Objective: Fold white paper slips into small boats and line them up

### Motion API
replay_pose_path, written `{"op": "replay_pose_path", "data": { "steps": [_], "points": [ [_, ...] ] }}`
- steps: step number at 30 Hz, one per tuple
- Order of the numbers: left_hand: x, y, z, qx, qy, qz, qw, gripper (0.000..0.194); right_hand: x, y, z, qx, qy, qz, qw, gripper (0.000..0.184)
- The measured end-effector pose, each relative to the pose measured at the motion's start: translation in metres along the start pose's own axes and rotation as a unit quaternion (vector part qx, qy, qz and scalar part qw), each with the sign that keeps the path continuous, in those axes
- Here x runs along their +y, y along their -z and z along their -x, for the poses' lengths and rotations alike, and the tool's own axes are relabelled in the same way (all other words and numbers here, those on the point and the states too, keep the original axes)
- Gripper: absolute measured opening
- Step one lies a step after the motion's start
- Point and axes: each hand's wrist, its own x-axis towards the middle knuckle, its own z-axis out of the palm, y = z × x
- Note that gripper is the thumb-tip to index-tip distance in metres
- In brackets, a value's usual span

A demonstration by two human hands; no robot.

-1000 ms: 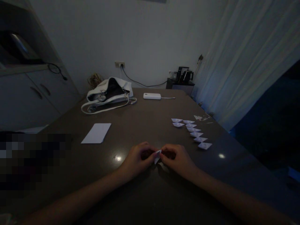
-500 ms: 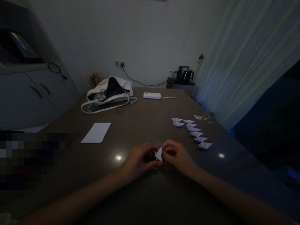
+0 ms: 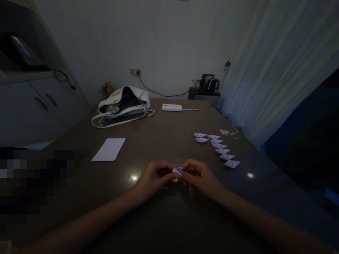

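Between my two hands is a small piece of folded white paper (image 3: 178,170), just above the dark table (image 3: 164,141). My left hand (image 3: 156,175) pinches its left side with thumb and fingers. On its right side my right hand (image 3: 197,173) grips it between thumb and bent fingers. Fingertips cover much of the paper's outline. Several folded white paper boats (image 3: 222,151) lie in a staggered row on the table beyond my right hand. A stack of white paper sheets (image 3: 108,149) lies to the left, beyond my left forearm.
At the table's far left lies an open white handbag (image 3: 124,102). A white power bank (image 3: 172,107) with a short cable lies at the far middle. Paper scraps (image 3: 225,132) are near the right edge. Behind stands a black coffee maker (image 3: 208,83); a white curtain (image 3: 265,63) hangs right.
The folded paper has turned from an upright triangle to a flatter, opened shape between my fingers. My hands have drawn slightly closer together around it.
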Motion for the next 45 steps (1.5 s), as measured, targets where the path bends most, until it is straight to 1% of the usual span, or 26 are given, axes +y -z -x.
{"op": "replay_pose_path", "data": {
  "steps": [2, 4, 7, 11, 15, 20, 24, 29, 32, 36, 38, 40, 43, 45],
  "points": [
    [-0.0001, -0.0003, -0.0016, 0.01, 0.034, 0.041, 0.999, 0.019, -0.0014, -0.0003, 0.0017, 0.006, 0.021, 0.011, 1.0, 0.02],
    [-0.0001, -0.0004, -0.0027, 0.019, 0.053, 0.07, 0.996, 0.021, -0.0032, -0.0009, 0.0038, 0.013, 0.042, 0.034, 0.998, 0.021],
    [-0.0005, -0.0006, -0.0032, 0.023, 0.052, 0.083, 0.995, 0.021, -0.0051, -0.0016, 0.006, 0.028, 0.06, 0.083, 0.994, 0.02],
    [-0.0012, -0.0011, -0.0021, 0.013, 0.052, 0.084, 0.995, 0.018, -0.0048, -0.0008, 0.0053, 0.057, 0.069, 0.125, 0.988, 0.018],
    [-0.0003, -0.0013, -0.0015, 0.009, 0.061, 0.068, 0.996, 0.02, -0.0031, 0.0005, 0.0044, 0.059, 0.076, 0.145, 0.985, 0.018],
    [0.0022, -0.0031, -0.0013, -0.002, 0.066, 0.055, 0.996, 0.019, -0.002, 0.0001, 0.0058, 0.056, 0.071, 0.148, 0.985, 0.016],
    [0.0019, -0.0049, -0.0015, -0.003, 0.083, 0.055, 0.995, 0.021, -0.001, 0.0006, 0.005, 0.052, 0.069, 0.153, 0.984, 0.012],
    [-0.0023, -0.0032, -0.0025, -0.02, 0.098, 0.09, 0.991, 0.024, 0.0014, 0.004, 0.001, 0.065, 0.068, 0.103, 0.99, 0.013],
    [-0.0033, -0.0015, -0.0036, -0.013, 0.092, 0.092, 0.991, 0.025, 0.0016, 0.005, -0.0007, 0.076, 0.06, 0.069, 0.993, 0.013],
    [-0.0009, 0.0004, -0.0038, -0.004, 0.093, 0.083, 0.992, 0.024, 0.0014, 0.003, 0.0005, 0.056, 0.056, 0.061, 0.995, 0.012],
    [0.0001, 0.0018, -0.0028, -0.019, 0.094, 0.071, 0.993, 0.024, 0.0009, 0.0016, 0.0022, 0.035, 0.06, 0.089, 0.994, 0.011],
    [0.0004, 0.0033, -0.0016, -0.041, 0.099, 0.053, 0.993, 0.024, -0.0003, 0.0008, 0.0042, 0.014, 0.07, 0.138, 0.988, 0.009],
    [0.0002, 0.0039, -0.0003, -0.053, 0.093, 0.021, 0.994, 0.023, -0.0029, 0.0015, 0.0065, -0.013, 0.092, 0.215, 0.972, 0.017],
    [-0.0003, 0.0031, -0.0003, -0.05, 0.089, 0.009, 0.995, 0.024, -0.0044, 0.0027, 0.0073, -0.028, 0.103, 0.23, 0.967, 0.026]
  ]
}}
